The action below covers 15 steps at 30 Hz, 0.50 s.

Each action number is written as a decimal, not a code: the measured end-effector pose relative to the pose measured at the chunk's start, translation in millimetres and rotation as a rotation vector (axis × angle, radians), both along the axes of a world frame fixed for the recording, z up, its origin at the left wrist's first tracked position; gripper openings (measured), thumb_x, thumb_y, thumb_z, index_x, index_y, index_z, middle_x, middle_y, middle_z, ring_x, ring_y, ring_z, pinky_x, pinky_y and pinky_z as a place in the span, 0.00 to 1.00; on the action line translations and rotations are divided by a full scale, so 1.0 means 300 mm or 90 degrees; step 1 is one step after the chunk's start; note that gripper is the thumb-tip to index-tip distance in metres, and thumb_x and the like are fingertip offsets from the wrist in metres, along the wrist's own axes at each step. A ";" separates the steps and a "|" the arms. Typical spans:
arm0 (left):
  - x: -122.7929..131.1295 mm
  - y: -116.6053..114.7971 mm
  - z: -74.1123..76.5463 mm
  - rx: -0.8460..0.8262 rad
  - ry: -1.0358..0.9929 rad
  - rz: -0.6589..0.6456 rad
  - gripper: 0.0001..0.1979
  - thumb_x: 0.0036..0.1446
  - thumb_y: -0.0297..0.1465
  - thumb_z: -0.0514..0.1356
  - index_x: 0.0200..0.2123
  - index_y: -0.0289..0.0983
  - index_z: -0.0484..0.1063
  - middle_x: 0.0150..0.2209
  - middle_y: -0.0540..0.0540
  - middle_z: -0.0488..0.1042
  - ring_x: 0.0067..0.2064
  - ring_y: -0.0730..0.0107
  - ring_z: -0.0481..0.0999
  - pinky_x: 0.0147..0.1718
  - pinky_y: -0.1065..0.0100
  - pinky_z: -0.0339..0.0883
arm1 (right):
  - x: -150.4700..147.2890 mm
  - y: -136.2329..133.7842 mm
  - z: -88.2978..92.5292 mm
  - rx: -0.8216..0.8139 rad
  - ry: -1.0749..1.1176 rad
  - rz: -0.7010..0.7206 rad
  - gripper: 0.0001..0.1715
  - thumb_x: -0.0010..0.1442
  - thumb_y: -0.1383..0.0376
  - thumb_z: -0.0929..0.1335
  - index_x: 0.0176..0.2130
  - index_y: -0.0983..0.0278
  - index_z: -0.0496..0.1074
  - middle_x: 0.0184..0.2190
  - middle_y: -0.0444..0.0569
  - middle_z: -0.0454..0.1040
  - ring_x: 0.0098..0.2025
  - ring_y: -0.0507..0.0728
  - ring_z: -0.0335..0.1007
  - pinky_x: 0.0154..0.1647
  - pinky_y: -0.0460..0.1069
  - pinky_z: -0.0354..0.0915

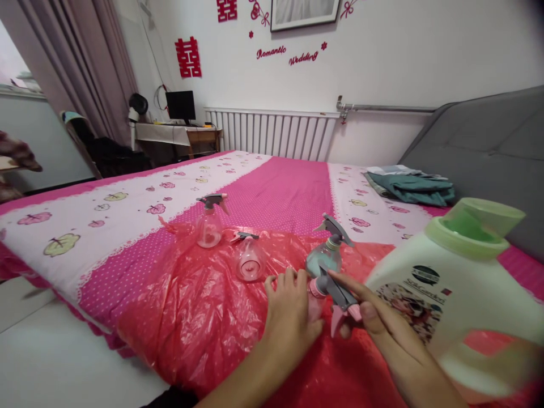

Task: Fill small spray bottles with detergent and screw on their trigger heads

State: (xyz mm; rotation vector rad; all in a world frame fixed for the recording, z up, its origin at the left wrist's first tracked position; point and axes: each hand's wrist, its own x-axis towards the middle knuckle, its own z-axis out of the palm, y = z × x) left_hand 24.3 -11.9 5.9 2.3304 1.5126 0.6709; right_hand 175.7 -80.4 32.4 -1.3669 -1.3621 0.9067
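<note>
My left hand [291,309] is closed around the clear body of a spray bottle, which it mostly hides. The bottle's grey and pink spray head [339,293] points right, and my right hand [376,323] grips it with thumb and fingers. Just behind stands a spray bottle with bluish-green contents [322,259]. To the left are a clear spray bottle with a grey head [250,260] and another one with a pink trigger [209,228]. All of them are on a crinkled red plastic sheet [187,309].
A large pale green detergent jug [403,277] stands close on the right, beside my right hand. Under the plastic lies a bed with a pink patterned sheet [293,181]. Folded green cloth [412,187] rests near the grey headboard [488,136]. A desk with a monitor [181,106] is at the back left.
</note>
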 end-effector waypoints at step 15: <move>-0.010 0.003 -0.005 -0.011 0.006 -0.033 0.20 0.59 0.37 0.64 0.53 0.39 0.67 0.52 0.41 0.72 0.55 0.49 0.70 0.59 0.44 0.55 | 0.007 0.062 -0.047 0.034 0.064 0.075 0.32 0.68 0.42 0.70 0.64 0.53 0.71 0.51 0.52 0.74 0.47 0.59 0.75 0.51 0.53 0.75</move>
